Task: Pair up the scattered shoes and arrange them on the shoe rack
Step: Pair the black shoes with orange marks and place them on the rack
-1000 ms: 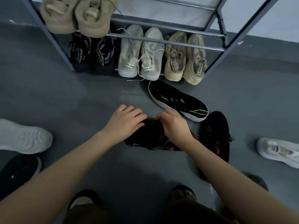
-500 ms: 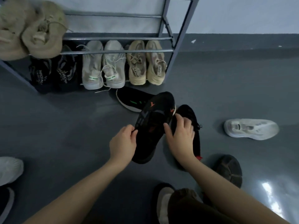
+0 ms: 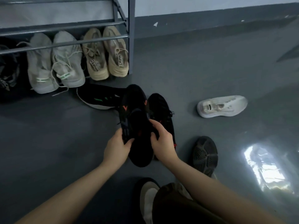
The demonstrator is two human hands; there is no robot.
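Here, the grey floor (image 3: pixel 210 65) fills most of your view, and the shoe rack (image 3: pixel 131 38) stands at the far left against the wall. On its bottom level sit a pale grey pair (image 3: pixel 55 62) and, to the right, a beige pair (image 3: pixel 105 52) (heels toward you). A black shoe with green marks (image 3: pixel 97 98) lies on the floor just in front of the rack. Your left hand (image 3: pixel 116 147) and right hand (image 3: pixel 161 143) both grip a black shoe with orange marks (image 3: pixel 137 123), held up between them. Its likely mate (image 3: pixel 161 110) lies just right of it. A white shoe (image 3: pixel 222 106) lies far right; a dark upturned shoe (image 3: pixel 204 155) is nearer.
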